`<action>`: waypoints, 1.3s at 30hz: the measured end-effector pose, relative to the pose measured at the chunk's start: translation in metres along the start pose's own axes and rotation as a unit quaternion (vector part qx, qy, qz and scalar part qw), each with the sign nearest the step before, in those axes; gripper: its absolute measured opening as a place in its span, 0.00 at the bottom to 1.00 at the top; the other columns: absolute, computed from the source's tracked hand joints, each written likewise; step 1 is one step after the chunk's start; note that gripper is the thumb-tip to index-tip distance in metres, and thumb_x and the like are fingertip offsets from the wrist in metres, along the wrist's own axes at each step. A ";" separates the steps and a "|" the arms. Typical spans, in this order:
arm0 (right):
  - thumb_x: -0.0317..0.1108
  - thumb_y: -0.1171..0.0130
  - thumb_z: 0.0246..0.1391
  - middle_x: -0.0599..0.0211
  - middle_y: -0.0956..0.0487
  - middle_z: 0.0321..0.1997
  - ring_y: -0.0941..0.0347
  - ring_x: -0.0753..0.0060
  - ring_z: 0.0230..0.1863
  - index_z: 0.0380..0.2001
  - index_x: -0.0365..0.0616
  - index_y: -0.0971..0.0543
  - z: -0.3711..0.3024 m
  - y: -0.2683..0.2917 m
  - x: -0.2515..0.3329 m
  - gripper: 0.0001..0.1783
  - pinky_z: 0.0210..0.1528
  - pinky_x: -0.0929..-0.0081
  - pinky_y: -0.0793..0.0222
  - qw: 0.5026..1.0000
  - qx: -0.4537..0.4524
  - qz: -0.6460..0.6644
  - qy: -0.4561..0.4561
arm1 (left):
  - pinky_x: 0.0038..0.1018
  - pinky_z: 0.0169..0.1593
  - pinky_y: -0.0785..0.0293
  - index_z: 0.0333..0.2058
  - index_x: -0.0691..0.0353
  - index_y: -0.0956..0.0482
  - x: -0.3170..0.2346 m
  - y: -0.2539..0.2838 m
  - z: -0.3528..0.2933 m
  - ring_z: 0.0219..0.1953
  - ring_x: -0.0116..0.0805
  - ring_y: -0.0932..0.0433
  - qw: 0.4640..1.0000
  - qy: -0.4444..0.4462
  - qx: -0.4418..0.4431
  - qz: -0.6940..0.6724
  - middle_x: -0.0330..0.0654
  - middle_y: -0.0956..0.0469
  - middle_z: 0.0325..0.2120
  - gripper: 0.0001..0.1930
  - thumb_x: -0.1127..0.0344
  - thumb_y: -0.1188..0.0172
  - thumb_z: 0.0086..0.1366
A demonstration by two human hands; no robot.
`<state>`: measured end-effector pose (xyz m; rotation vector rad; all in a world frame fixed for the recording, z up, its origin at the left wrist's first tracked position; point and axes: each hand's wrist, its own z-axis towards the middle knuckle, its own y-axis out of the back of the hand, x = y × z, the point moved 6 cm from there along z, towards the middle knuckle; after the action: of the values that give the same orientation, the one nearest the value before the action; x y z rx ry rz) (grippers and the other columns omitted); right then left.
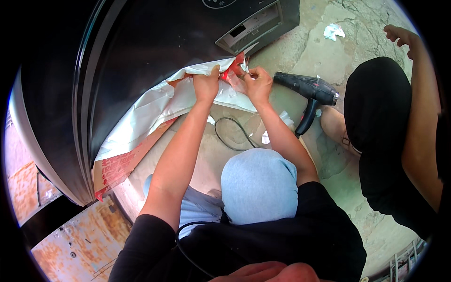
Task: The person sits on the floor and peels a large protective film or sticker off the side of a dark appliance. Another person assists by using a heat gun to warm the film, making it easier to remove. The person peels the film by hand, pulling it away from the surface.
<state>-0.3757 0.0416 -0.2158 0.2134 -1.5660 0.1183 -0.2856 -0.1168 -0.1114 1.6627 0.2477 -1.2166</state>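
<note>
A crumpled white sheet (157, 101) runs along the lower edge of a large black appliance (159, 37). My left hand (206, 85) is closed on the sheet's upper edge, thumb up against the black panel. Close by on the right, my right hand (259, 85) pinches a thin, see-through strip (238, 83) beside a red flap (240, 60) at the sheet's right end. The right fingertips partly hide what they grip. Below the sheet shows a strip of red-printed cardboard (127, 164).
A black hair dryer (312, 89) lies on the stone floor just right of my right hand. A dark cable (230, 120) loops below my hands. Another person's bent knee (378, 94) and hand (401, 37) are at right. White scraps (334, 32) lie about; rusty metal (87, 230) is lower left.
</note>
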 end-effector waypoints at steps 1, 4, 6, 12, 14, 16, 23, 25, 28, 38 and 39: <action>0.26 0.36 0.45 0.54 0.18 0.28 0.19 0.64 0.28 0.27 0.33 0.19 -0.002 -0.001 0.002 0.06 0.35 0.70 0.25 1.000 0.002 0.004 -0.003 | 0.35 0.46 0.26 0.37 0.74 0.19 0.004 0.000 0.002 0.38 0.44 0.17 1.000 -0.001 -0.005 -0.017 0.52 0.15 0.35 0.13 0.68 0.33 0.61; 0.25 0.36 0.45 0.54 0.18 0.27 0.19 0.65 0.28 0.28 0.34 0.18 -0.003 -0.003 0.007 0.06 0.34 0.70 0.25 1.000 -0.010 0.022 0.015 | 0.35 0.45 0.26 0.37 0.75 0.19 0.015 -0.001 0.004 0.37 0.44 0.17 0.999 0.039 0.014 -0.004 0.52 0.15 0.35 0.13 0.68 0.33 0.61; 0.25 0.36 0.45 0.55 0.18 0.28 0.19 0.64 0.29 0.28 0.35 0.18 -0.017 -0.007 0.010 0.05 0.35 0.70 0.25 1.000 0.006 0.022 0.008 | 0.35 0.44 0.26 0.36 0.75 0.19 0.011 0.001 0.001 0.37 0.44 0.17 1.000 -0.002 -0.017 -0.005 0.52 0.15 0.34 0.13 0.67 0.33 0.61; 0.25 0.37 0.45 0.56 0.21 0.29 0.21 0.57 0.30 0.28 0.38 0.19 -0.027 -0.006 0.007 0.04 0.35 0.65 0.27 0.999 0.038 0.010 0.015 | 0.35 0.44 0.26 0.36 0.75 0.19 -0.004 -0.001 -0.001 0.36 0.45 0.16 1.000 0.020 0.001 0.024 0.51 0.15 0.33 0.14 0.65 0.34 0.61; 0.24 0.37 0.44 0.56 0.21 0.29 0.22 0.56 0.31 0.27 0.39 0.20 -0.032 -0.007 0.012 0.04 0.36 0.64 0.28 0.997 0.046 -0.003 0.057 | 0.36 0.45 0.25 0.36 0.75 0.19 0.000 -0.003 0.001 0.37 0.45 0.16 1.000 0.020 -0.002 0.021 0.51 0.15 0.33 0.14 0.65 0.34 0.61; 0.23 0.37 0.45 0.57 0.20 0.29 0.22 0.60 0.31 0.27 0.37 0.20 -0.051 -0.012 0.032 0.04 0.36 0.68 0.27 0.987 0.056 -0.044 0.146 | 0.36 0.45 0.25 0.36 0.74 0.19 0.013 -0.001 0.004 0.37 0.46 0.16 1.000 0.017 -0.017 -0.017 0.52 0.15 0.34 0.14 0.65 0.33 0.61; 0.23 0.37 0.48 0.57 0.21 0.31 0.22 0.57 0.34 0.32 0.37 0.20 -0.056 -0.020 0.028 0.05 0.38 0.66 0.28 0.990 0.091 -0.010 0.110 | 0.37 0.46 0.25 0.40 0.74 0.19 0.024 -0.007 0.008 0.40 0.48 0.16 0.999 0.026 -0.006 -0.029 0.54 0.15 0.38 0.15 0.64 0.34 0.62; 0.22 0.37 0.48 0.55 0.22 0.31 0.22 0.54 0.35 0.31 0.37 0.20 -0.053 -0.027 0.035 0.05 0.38 0.62 0.28 0.991 0.109 0.014 0.072 | 0.37 0.46 0.25 0.40 0.74 0.19 0.028 -0.008 0.006 0.41 0.49 0.16 0.998 0.041 0.000 -0.053 0.55 0.16 0.39 0.16 0.64 0.35 0.62; 0.22 0.39 0.51 0.48 0.23 0.42 0.24 0.47 0.44 0.42 0.35 0.21 -0.052 -0.040 0.052 0.13 0.47 0.59 0.28 0.989 0.145 0.031 0.019 | 0.39 0.46 0.25 0.40 0.75 0.19 0.016 -0.004 0.000 0.41 0.51 0.16 1.000 0.007 -0.015 0.021 0.56 0.16 0.39 0.16 0.63 0.36 0.63; 0.25 0.39 0.49 0.34 0.35 0.62 0.40 0.35 0.66 0.61 0.28 0.35 -0.076 -0.050 0.076 0.34 0.66 0.54 0.39 0.961 0.273 0.005 0.045 | 0.35 0.41 0.24 0.39 0.73 0.19 0.010 -0.010 -0.002 0.34 0.38 0.17 0.988 0.124 0.093 0.009 0.50 0.15 0.32 0.18 0.59 0.45 0.70; 0.25 0.39 0.49 0.33 0.37 0.64 0.41 0.35 0.67 0.62 0.28 0.36 -0.080 -0.050 0.080 0.36 0.68 0.54 0.40 0.959 0.275 -0.001 0.067 | 0.34 0.40 0.24 0.40 0.73 0.20 0.010 -0.010 -0.002 0.33 0.36 0.18 0.985 0.134 0.105 -0.007 0.49 0.15 0.31 0.17 0.60 0.47 0.71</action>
<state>-0.2872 0.0049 -0.1387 0.6303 -1.3687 0.5597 -0.2867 -0.1139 -0.1254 2.0147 0.3044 -1.0558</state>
